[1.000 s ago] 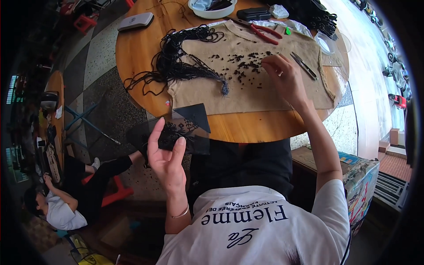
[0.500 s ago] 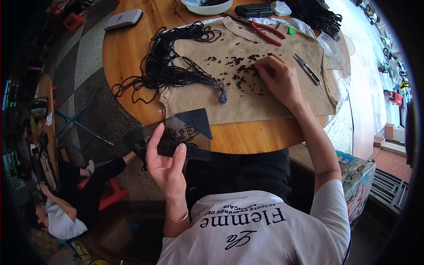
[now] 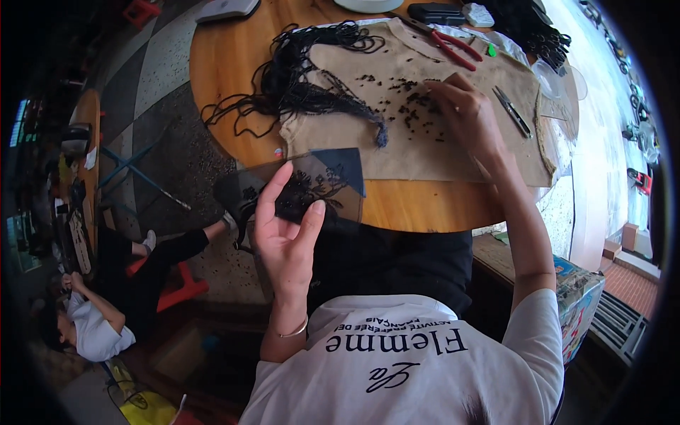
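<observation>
Round and wooden, the surface (image 3: 234, 85) in front of us carries a tan cloth (image 3: 453, 134) strewn with small dark beads (image 3: 397, 88), a tangle of black cords (image 3: 297, 71) along its left side, red-handled pliers (image 3: 446, 39) and a small pair of snips (image 3: 511, 112) near the far edge. Our left hand (image 3: 287, 234) is raised off the near rim, its grip pinching a sheer black piece of fabric with beaded embroidery (image 3: 319, 188) between thumb and fingers. Our right hand (image 3: 467, 117) rests on the cloth among the beads, fingers curled down; we cannot tell whether its grip is pressed on a bead or empty. The risks we judge are plain: the beads lie loose, and a sweep of the right wrist or a tug at the cloth could roll them toward the edge and onto the floor. The sheer fabric hangs partly over the rim, held only at one side, so it could slip or snag on the cords. Another person sits on the floor (image 3: 92, 319) to our left, well apart.
</observation>
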Action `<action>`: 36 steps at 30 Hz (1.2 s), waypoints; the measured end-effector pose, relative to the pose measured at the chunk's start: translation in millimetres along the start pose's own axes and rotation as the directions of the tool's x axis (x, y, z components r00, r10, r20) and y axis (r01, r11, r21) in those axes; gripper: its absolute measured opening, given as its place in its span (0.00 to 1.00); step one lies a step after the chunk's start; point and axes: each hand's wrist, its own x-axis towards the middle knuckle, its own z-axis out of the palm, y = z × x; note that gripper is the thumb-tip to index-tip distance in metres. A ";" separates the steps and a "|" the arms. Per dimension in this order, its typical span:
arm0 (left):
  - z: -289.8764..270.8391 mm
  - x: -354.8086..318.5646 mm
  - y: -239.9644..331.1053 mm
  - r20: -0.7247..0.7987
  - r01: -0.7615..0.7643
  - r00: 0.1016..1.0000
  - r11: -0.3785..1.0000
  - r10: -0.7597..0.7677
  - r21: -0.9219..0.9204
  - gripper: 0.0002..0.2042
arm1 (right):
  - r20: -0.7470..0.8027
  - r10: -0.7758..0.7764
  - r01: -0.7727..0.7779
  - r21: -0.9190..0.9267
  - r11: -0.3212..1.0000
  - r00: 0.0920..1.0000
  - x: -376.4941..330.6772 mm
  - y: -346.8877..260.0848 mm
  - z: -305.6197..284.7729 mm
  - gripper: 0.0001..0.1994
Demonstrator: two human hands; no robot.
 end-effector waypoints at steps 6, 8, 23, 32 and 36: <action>1.8 -4.3 7.9 0.094 -0.111 0.989 0.994 0.110 0.006 0.25 | -0.011 0.149 -0.131 0.416 0.900 0.989 -27.6 -107.9 -30.1 0.08; 6.1 -7.3 10.8 0.107 -0.144 0.984 0.990 0.143 0.007 0.24 | 0.048 0.074 -0.089 0.510 0.855 0.996 -43.1 -144.4 -27.8 0.09; 15.8 -47.9 36.9 0.198 -0.414 0.896 0.909 0.398 0.046 0.27 | -0.175 -0.047 0.123 0.457 0.881 0.983 -67.9 -196.9 -26.2 0.10; 15.1 -56.2 42.0 0.192 -0.448 0.881 0.893 0.433 0.041 0.25 | -0.181 -0.064 0.142 0.462 0.875 0.981 -71.3 -204.8 -35.9 0.10; 15.0 -58.1 42.7 0.194 -0.470 0.871 0.880 0.451 0.066 0.25 | -0.182 -0.058 0.137 0.466 0.874 0.982 -73.3 -207.9 -38.4 0.09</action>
